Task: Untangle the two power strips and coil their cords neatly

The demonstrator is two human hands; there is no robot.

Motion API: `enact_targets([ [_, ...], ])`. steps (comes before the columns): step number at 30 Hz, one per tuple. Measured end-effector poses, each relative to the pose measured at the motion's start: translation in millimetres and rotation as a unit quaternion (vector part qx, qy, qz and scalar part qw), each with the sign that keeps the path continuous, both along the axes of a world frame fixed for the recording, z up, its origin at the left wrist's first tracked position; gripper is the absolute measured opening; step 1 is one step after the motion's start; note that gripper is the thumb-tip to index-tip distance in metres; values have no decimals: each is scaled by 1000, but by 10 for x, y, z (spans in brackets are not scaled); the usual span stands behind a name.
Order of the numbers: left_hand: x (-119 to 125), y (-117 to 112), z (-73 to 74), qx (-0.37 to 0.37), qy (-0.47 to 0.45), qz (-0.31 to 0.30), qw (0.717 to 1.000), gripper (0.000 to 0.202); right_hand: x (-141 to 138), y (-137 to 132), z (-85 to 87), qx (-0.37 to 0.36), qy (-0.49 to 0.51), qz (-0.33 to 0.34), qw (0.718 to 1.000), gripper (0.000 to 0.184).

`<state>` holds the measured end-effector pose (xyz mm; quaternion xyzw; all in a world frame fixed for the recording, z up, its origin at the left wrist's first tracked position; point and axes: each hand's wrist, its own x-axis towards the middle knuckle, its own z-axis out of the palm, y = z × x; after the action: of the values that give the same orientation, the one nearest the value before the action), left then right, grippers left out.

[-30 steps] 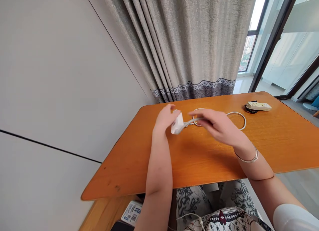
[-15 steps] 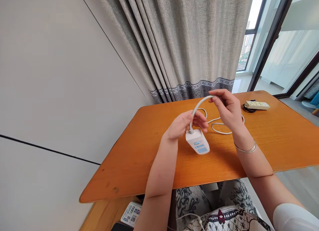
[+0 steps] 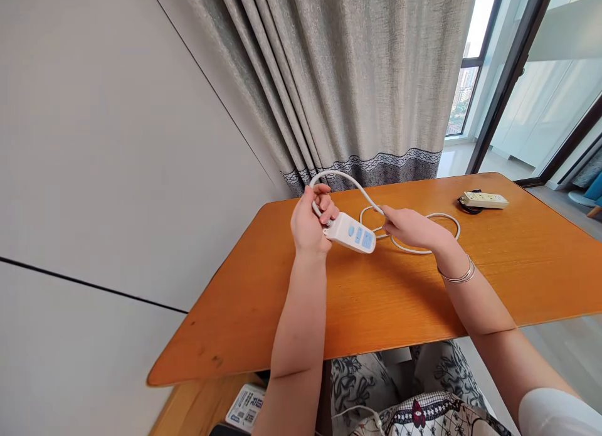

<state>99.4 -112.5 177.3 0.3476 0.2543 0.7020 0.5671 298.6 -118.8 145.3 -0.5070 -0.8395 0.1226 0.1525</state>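
The left hand (image 3: 308,223) has swung the power strip (image 3: 352,233) up level, fingers closed round its cord end, so the cord (image 3: 352,182) now arches over that grip. The right hand (image 3: 408,228) has dropped and pinches the cord just past the strip's free end, with slack on the table (image 3: 376,298) beyond.

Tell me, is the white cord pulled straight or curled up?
Curled up. The cord arches from the power strip in the left hand to the right hand, then lies in a loop on the table.
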Motion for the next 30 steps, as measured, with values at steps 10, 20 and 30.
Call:
enact_targets([
  [10,-119,7,29,115,-55,178,976,39,-74,13,24,16,137,2,990,21],
  [20,-83,62,-192,239,188,162,939,41,-143,55,-4,128,249,-73,957,34],
  [30,157,51,-390,279,485,128,819,34,-382,-269,66,56,-15,-10,998,40],
])
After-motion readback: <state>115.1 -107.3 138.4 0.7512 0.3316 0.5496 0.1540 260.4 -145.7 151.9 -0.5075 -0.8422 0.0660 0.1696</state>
